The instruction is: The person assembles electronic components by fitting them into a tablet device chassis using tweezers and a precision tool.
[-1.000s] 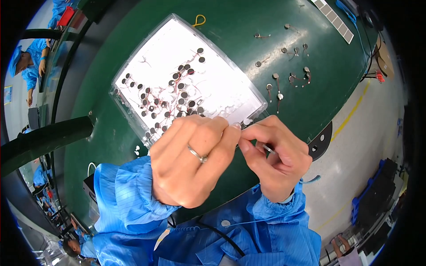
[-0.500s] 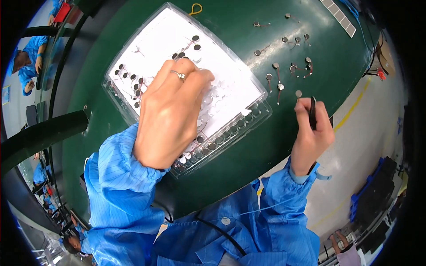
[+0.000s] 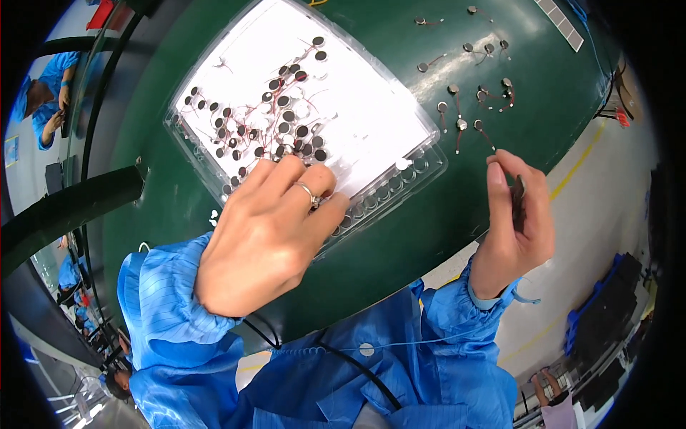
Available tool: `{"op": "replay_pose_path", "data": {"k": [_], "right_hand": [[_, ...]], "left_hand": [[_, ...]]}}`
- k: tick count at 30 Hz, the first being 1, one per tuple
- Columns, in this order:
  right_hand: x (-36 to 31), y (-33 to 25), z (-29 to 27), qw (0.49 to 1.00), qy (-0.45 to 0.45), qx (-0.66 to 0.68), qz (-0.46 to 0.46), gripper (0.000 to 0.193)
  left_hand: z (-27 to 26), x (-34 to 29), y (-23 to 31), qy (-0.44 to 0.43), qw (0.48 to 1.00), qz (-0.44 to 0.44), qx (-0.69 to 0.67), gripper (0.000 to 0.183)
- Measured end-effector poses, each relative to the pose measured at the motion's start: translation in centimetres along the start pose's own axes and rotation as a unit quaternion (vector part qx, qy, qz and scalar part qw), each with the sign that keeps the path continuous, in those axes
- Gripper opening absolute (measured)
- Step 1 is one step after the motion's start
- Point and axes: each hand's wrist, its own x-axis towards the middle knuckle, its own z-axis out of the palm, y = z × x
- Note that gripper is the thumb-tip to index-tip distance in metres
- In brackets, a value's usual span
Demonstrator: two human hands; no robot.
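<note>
My left hand (image 3: 261, 232), a ring on one finger, bends over the near edge of a clear plastic tray (image 3: 429, 166). Its fingers are closed in a pinch; the tips and whatever they hold are hidden. White paper (image 3: 357, 100) lines the tray, with many small dark coin-shaped motors (image 3: 288, 116) and thin red leads on it. My right hand (image 3: 518, 222) is closed around a dark slim tool (image 3: 517, 196), apparently tweezers. Its thumb and forefinger meet at the lead end of a silver coin motor (image 3: 478, 124) lying on the table.
Several more silver coin motors (image 3: 452, 89) lie scattered on the green table (image 3: 386, 250) right of the tray. A strip of grey squares (image 3: 561, 25) sits at the far right edge. A dark arm-like bar (image 3: 71, 204) juts in from the left. Another person (image 3: 53, 93) works beyond it.
My left hand has drawn back toward me, uncovering motors in the tray. My right hand has moved slightly right and nearer; the coin motor by its fingertips now lies farther off on the table.
</note>
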Motion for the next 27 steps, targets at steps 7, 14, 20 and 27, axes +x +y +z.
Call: {"op": "replay_pose_path", "data": {"k": [7,14,20,27], "right_hand": [[-1.0,-1.3,0.6,0.995,-0.067,0.059,-0.051,0.021],[-1.1,-2.3,0.2,0.991,-0.103,0.056,-0.059,0.020],[-1.2,-3.0,0.9,0.977,-0.147,0.116,-0.099,0.021],[-2.0,-4.4,2.1,0.952,-0.214,0.206,-0.073,0.018]], "left_hand": [[0.9,-1.1,-0.9,0.019,0.997,0.013,-0.080,0.023],[-0.2,-0.1,-0.5,-0.039,0.998,0.017,-0.051,0.020],[-0.7,-0.2,0.0,0.124,0.982,-0.036,-0.137,0.016],[-0.7,-0.3,0.9,0.191,0.951,-0.051,-0.237,0.039]]}}
